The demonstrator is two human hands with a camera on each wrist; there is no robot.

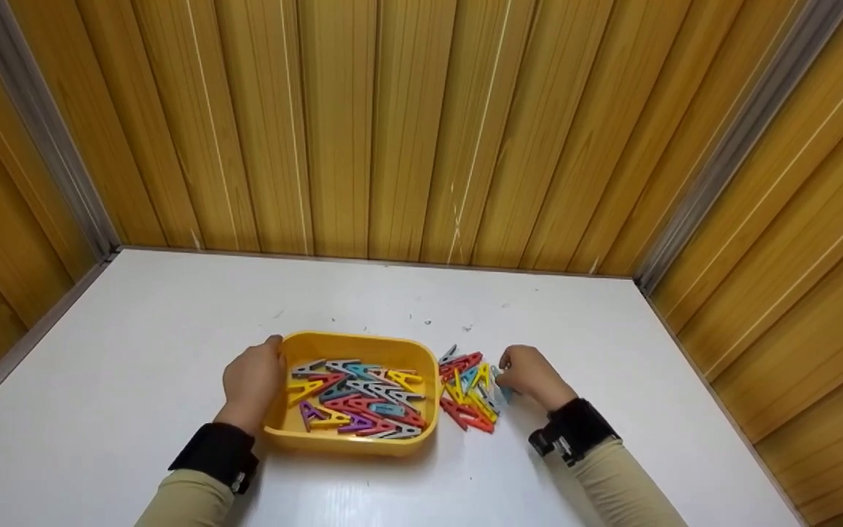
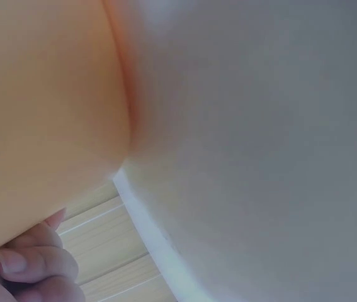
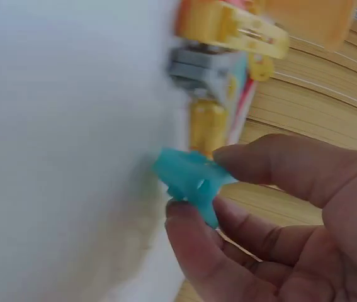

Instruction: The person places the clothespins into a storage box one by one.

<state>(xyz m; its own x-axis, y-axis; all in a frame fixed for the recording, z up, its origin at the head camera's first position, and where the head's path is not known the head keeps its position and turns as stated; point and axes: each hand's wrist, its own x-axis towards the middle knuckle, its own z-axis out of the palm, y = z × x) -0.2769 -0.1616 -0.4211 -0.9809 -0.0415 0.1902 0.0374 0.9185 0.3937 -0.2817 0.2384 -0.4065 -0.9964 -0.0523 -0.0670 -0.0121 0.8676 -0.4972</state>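
Observation:
A yellow plastic basin stands on the white table, holding many clothespins in red, yellow, purple, grey and teal. My left hand grips the basin's left rim, and its curled fingers show at the rim in the left wrist view. Right of the basin lies a loose pile of clothespins, mostly red and yellow. At that pile's right side my right hand pinches a teal clothespin between thumb and fingers. In the right wrist view, yellow and grey clothespins of the pile sit just beyond it.
The white table runs back to a wood-patterned panel wall, with more panels at both sides. Small dark marks dot the tabletop behind the basin.

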